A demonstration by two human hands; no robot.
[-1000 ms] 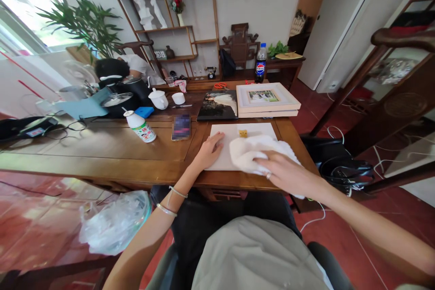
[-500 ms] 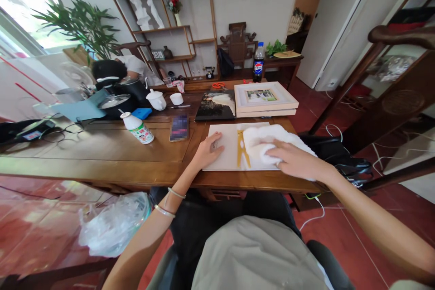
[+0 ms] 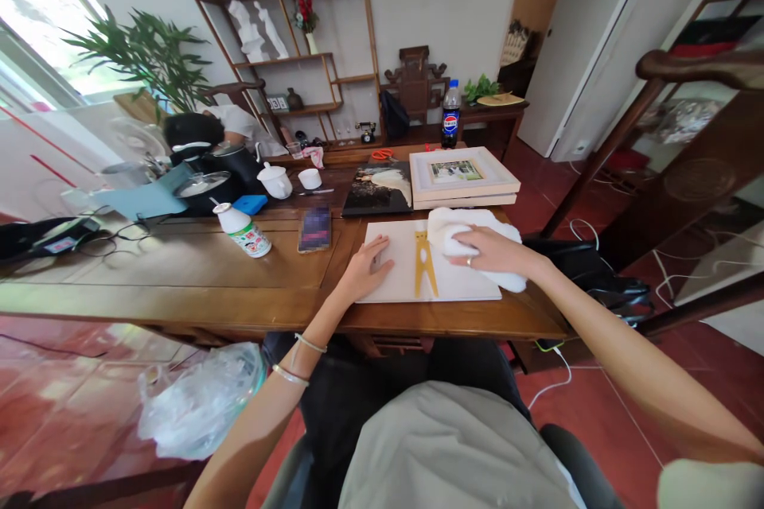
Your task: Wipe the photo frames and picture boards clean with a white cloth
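Note:
A flat white board (image 3: 397,274) lies near the front edge of the wooden table, with a yellow forked strip (image 3: 424,258) running down its middle. My left hand (image 3: 365,269) rests on the board's left side, fingers spread. In my right hand (image 3: 494,249) is a bunched white cloth (image 3: 445,223), pressed on the upper right of the board. Part of the cloth trails beyond the board's right edge. A ring shows on one finger of that hand.
Behind the board are a dark photo print (image 3: 379,189) and stacked white picture frames (image 3: 465,175). A cola bottle (image 3: 450,119) stands beyond them. To the left are a phone (image 3: 314,228), a white bottle (image 3: 243,231), a teapot (image 3: 275,181) and orange-handled scissors (image 3: 383,153). Another person leans behind the pots.
My right hand has shifted the cloth up and slightly left, uncovering the board's lower right corner and more of the yellow strip. My left hand has stayed in place.

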